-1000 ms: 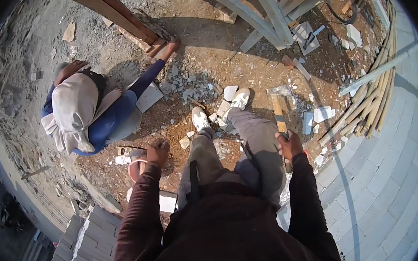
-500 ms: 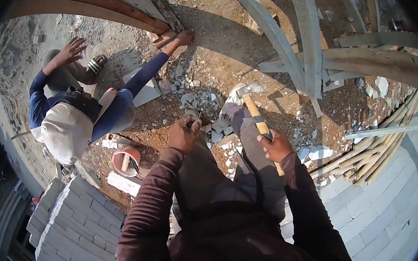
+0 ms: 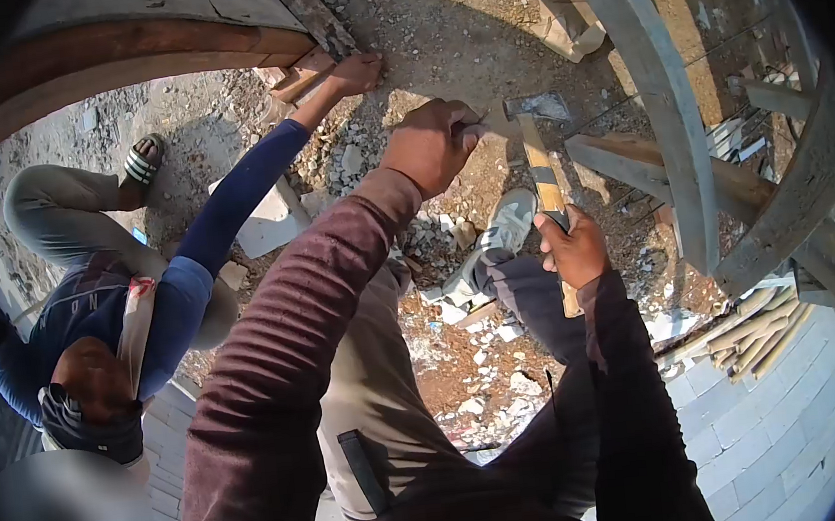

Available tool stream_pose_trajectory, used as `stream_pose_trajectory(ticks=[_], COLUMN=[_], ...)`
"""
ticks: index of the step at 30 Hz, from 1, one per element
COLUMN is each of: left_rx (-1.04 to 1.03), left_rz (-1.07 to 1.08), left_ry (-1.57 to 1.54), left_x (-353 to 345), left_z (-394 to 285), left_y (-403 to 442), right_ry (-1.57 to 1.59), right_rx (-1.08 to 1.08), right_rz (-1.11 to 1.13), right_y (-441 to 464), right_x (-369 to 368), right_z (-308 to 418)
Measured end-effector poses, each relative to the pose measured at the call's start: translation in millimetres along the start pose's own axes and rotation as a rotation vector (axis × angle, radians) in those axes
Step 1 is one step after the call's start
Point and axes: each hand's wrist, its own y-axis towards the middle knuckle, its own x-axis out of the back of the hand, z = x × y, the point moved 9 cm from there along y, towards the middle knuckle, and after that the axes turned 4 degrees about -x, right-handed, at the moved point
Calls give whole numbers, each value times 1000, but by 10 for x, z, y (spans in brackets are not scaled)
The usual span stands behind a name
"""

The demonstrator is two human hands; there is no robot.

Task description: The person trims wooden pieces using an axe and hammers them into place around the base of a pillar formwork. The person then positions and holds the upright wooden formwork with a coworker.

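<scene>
My right hand (image 3: 575, 245) is closed around the handle of a hammer (image 3: 543, 173), whose handle is yellowish with dark bands. The hammer points away from me, its head at the far end over the dirt. Stretched forward, my left hand (image 3: 432, 149) is pinched on what looks like a thin nail (image 3: 485, 117), whose tip shows just past the fingers, close to the hammer head. Most of the nail is hidden by the fingers.
At the left a co-worker (image 3: 90, 302) squats, one hand (image 3: 356, 73) at the lower end of a wooden beam (image 3: 266, 42). Curved-looking boards (image 3: 657, 87) stand at the right. Rubble (image 3: 471, 351) covers the ground; poles (image 3: 761, 333) lie on pale blocks (image 3: 754, 419).
My left hand has reached forward and right, towards the hammer head. My right hand still grips the hammer, a little farther right. The view has shifted, and the co-worker's head is turned upward.
</scene>
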Motion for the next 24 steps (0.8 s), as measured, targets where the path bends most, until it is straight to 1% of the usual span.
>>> stream_pose_trajectory(ticks=[1,3,4,5,6,7,9,10,11,13,14,17,18,21,22,24], left_rx=[-21,14,-54,-93,-89,-86,-101,-113,-170,-279,-224,-253,-230,-255,-264,-257], left_rz=[25,37,-19,-53,-45,-35,-119,-164,-212,-315,-280,-386,-441,-503,-567,-602], left_ry=[-21,105,114,236,301,367,402,420,495,638,671,864,884,948,1002,1001], left_x=[63,223,341,465,596,720,985,1101,1185,1313,1330,1408,1437,1356,1356,1385], left_z=[202,638,799,976,1125,1281,1683,1842,1940,2030,2146,2494,2637,2800,2889,3001], left_y=[173,514,662,809,956,1095,1354,1503,1654,1875,2006,2326,2424,2510,2486,2500], right_ry=[-5,73,131,189,180,131,44,127,207,174,338,378,375,366,394,454], right_rx=[42,81,83,88,71,182,202,178,183,372,276,316,388,415,368,269], right_rz=[-5,-28,-28,-31,13,5,30,62,120,112,240,324,345,410,413,426], right_y=[214,593,756,925,1119,1318,1717,1864,2088,2340,2459,2697,2819,2961,2919,2809], right_x=[-136,-406,-539,-640,-760,-859,-1063,-1191,-1323,-1515,-1668,-1845,-1908,-2071,-2081,-2087], right_z=[11,64,80,94,92,169,219,321,343,630,659,910,930,917,921,964])
